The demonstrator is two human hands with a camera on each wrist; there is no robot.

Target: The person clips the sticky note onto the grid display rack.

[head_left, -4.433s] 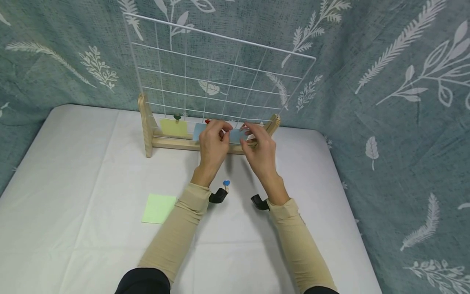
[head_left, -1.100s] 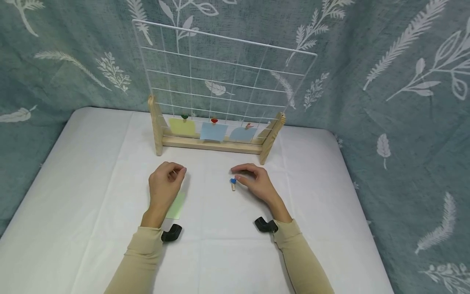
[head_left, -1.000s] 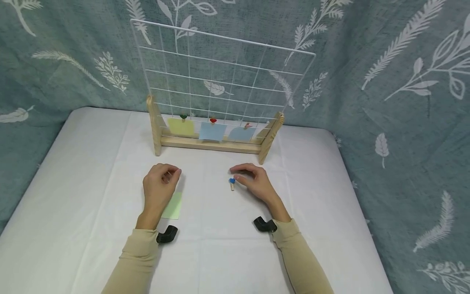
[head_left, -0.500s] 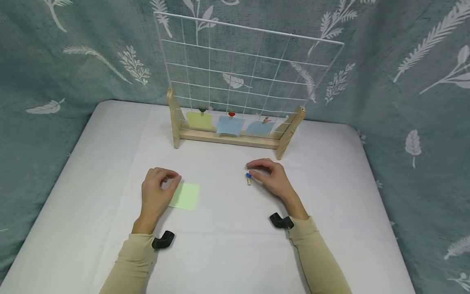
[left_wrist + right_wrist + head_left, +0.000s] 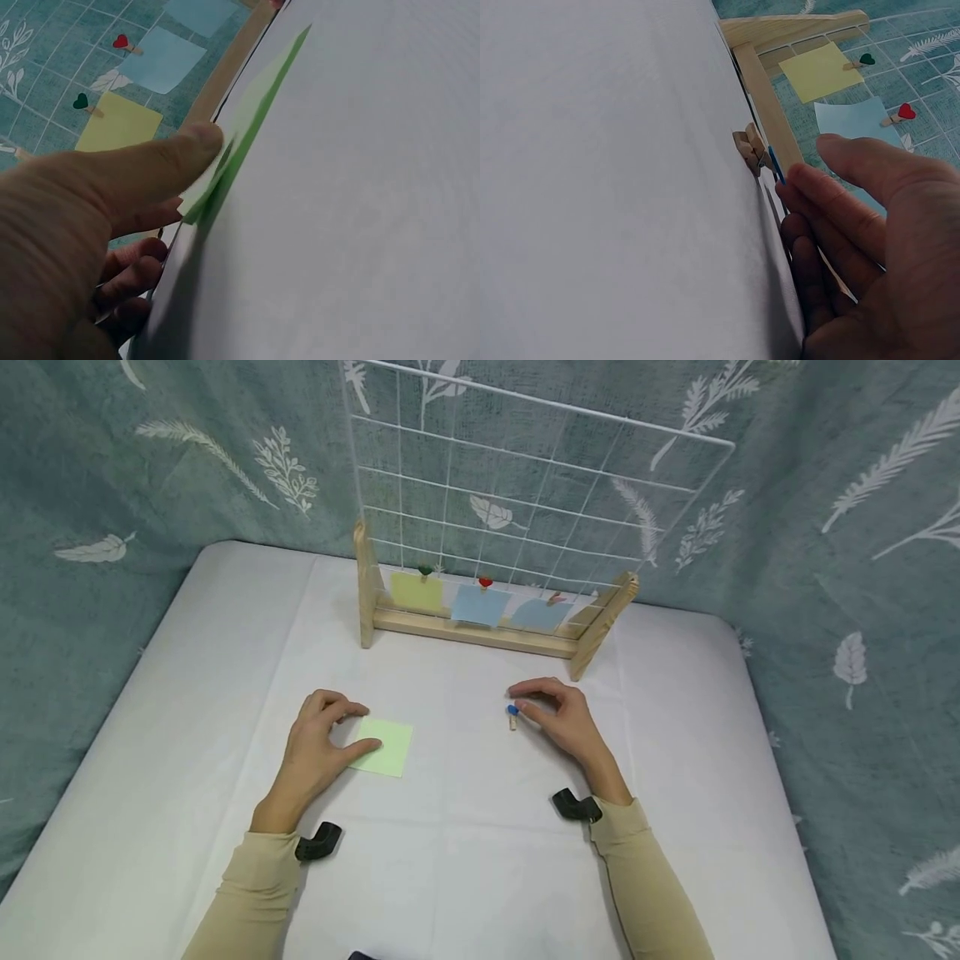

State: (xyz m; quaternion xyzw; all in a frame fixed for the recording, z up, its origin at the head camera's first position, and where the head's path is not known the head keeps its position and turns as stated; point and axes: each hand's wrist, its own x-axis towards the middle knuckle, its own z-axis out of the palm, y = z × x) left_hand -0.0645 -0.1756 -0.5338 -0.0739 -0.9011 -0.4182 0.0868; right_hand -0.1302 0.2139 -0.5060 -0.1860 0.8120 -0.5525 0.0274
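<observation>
A light-green sticky note (image 5: 388, 748) lies on the white cloth at left of centre. My left hand (image 5: 318, 752) is over its left side, thumb and forefinger spread apart; in the left wrist view the thumb (image 5: 180, 154) overlaps the note's near end. A small wooden clothespin (image 5: 513, 722) with a blue heart lies right of centre. Beside it is my right hand (image 5: 562, 718), thumb tip at the blue heart and forefinger held apart from the thumb. In the right wrist view the clothespin (image 5: 751, 148) lies just beyond the fingertips.
A white wire grid (image 5: 525, 502) stands in a wooden base (image 5: 480, 642) at the back. Clipped low on it are a yellow note (image 5: 416, 592) and two blue notes, the middle one (image 5: 480, 606) under a red heart clothespin. A patterned curtain (image 5: 810, 693) hangs around the table.
Both hands have left the grid, where a second blue note now hangs. The left hand moved to the green note and its thumb and forefinger parted; the right came down beside the blue-heart clothespin.
</observation>
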